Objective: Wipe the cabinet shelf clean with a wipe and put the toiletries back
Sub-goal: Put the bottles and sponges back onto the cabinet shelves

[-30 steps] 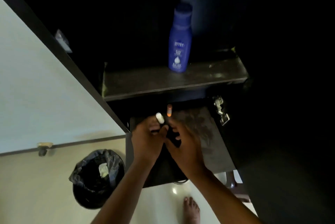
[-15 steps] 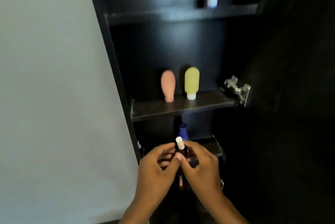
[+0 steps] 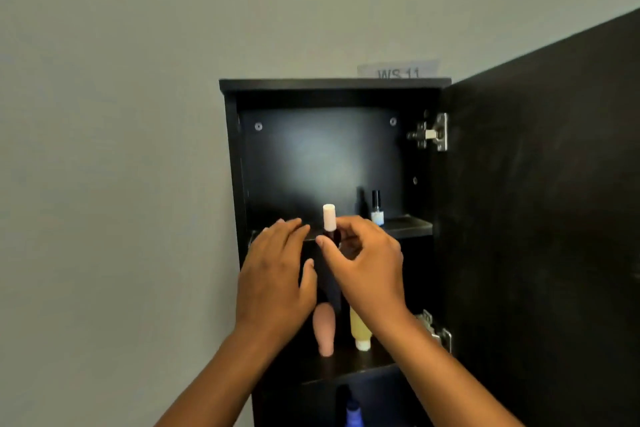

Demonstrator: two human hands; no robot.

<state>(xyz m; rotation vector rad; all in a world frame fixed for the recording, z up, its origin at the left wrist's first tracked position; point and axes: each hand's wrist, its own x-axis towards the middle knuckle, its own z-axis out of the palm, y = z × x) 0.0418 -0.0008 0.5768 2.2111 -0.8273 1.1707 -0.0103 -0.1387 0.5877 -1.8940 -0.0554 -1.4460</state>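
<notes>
A grey wall (image 3: 114,156) fills most of the view, and against it stands a tall black cabinet (image 3: 230,184) with its door (image 3: 540,219) swung open to the right on metal hinges (image 3: 433,133). A paper label (image 3: 398,69) shows above the cabinet top. The top shelf (image 3: 407,226) carries a small clear nail polish bottle (image 3: 376,209) near its right end. On the shelf below stand a pink tube (image 3: 325,331) and a yellow tube (image 3: 359,331), cap down, just beside each other, and a blue bottle (image 3: 353,416) peeks up lower still. The left hand (image 3: 273,284) hovers at the top shelf's front edge, fingers straight and relaxed, holding nothing. The right hand (image 3: 363,267) pinches a dark, white-capped bottle (image 3: 329,224) between thumb and curled fingers, upright, at the shelf's edge.
</notes>
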